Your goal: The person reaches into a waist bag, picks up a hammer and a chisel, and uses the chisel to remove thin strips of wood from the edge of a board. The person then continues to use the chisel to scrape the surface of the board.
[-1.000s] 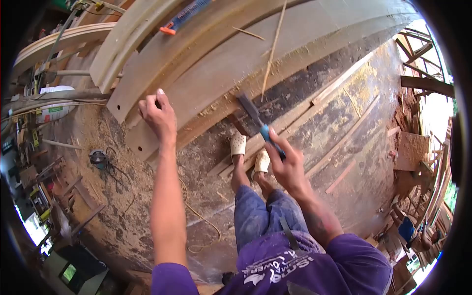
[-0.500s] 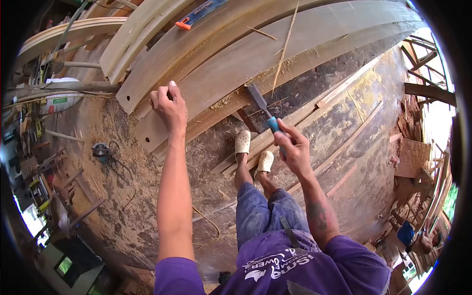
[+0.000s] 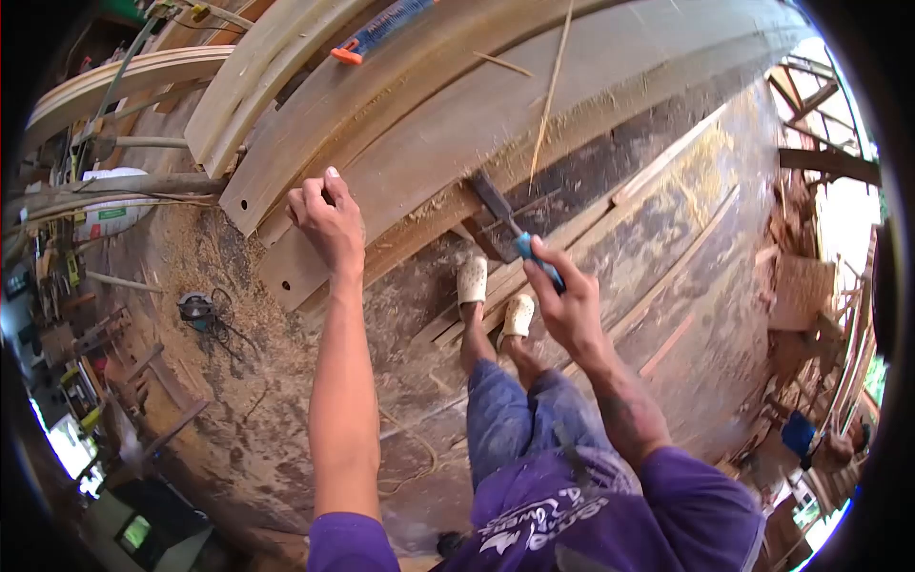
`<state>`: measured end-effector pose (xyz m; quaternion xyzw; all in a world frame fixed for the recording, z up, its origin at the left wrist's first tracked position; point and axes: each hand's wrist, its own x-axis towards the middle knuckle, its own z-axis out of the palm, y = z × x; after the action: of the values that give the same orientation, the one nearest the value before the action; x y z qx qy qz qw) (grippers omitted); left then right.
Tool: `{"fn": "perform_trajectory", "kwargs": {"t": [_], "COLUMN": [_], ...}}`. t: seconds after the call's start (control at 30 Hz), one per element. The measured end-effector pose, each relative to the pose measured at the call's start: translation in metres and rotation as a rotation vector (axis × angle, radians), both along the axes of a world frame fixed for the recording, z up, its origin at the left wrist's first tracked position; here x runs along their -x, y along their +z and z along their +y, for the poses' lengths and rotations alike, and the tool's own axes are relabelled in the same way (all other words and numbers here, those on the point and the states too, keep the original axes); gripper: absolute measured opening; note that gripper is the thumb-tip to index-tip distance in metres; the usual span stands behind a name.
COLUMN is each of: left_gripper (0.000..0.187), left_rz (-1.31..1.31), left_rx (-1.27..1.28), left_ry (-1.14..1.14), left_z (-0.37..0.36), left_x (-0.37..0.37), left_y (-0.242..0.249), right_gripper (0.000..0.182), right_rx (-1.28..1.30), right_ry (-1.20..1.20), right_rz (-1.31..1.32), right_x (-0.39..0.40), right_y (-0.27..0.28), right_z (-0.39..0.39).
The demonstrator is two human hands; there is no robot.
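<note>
Around the blue handle of a chisel [image 3: 496,202] my right hand [image 3: 570,300] is wrapped. The chisel's dark flat blade meets the near edge of a long wooden board [image 3: 429,157], where wood shavings [image 3: 434,202] cling. My left hand [image 3: 329,214] is closed, its fingers curled, over the left part of the board. Whether those fingers hold anything is hidden. A thin wood strip [image 3: 551,95] lies across the board, with a short splinter [image 3: 503,64] beside it.
A handsaw with an orange and blue handle [image 3: 348,52] lies on the boards at the top. A power tool with a cord [image 3: 197,310] rests on the dusty floor at left. Long battens [image 3: 667,172] lie on the floor at right. Another person [image 3: 810,439] is at far right.
My right hand and the chisel have shifted slightly, and the handle now lies at a different angle in the fingers. The view has moved a little; my left hand looks much the same.
</note>
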<state>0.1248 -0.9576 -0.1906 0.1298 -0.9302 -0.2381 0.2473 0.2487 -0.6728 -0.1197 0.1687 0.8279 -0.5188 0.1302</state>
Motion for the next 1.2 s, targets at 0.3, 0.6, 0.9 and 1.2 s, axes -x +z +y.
{"fn": "perform_trajectory", "kwargs": {"t": [0.3,0.6,0.9,1.2], "left_gripper": [0.024,0.027,0.028,0.025], "left_rz": [0.121,0.034,0.011,0.001], "left_rx": [0.059,-0.006,-0.048,-0.030], "left_ry": [-0.074,-0.057,-0.049,-0.064], "left_z": [-0.005,-0.004,-0.005,-0.003], "left_x": [0.006,0.005,0.005,0.002], "left_y": [-0.007,-0.003,-0.001,0.002], "right_gripper": [0.032,0.038,0.034,0.029], "right_rx": [0.029,0.814,0.203,0.051], "right_ry": [-0.097,-0.261,-0.093,-0.053], "right_rz": [0.171,-0.111,0.141,0.304], "right_x": [-0.013,-0.015,-0.040,-0.045], "right_y": [-0.023,-0.042,-0.033,-0.037], "right_z": [-0.019,0.010,-0.004,-0.025]}}
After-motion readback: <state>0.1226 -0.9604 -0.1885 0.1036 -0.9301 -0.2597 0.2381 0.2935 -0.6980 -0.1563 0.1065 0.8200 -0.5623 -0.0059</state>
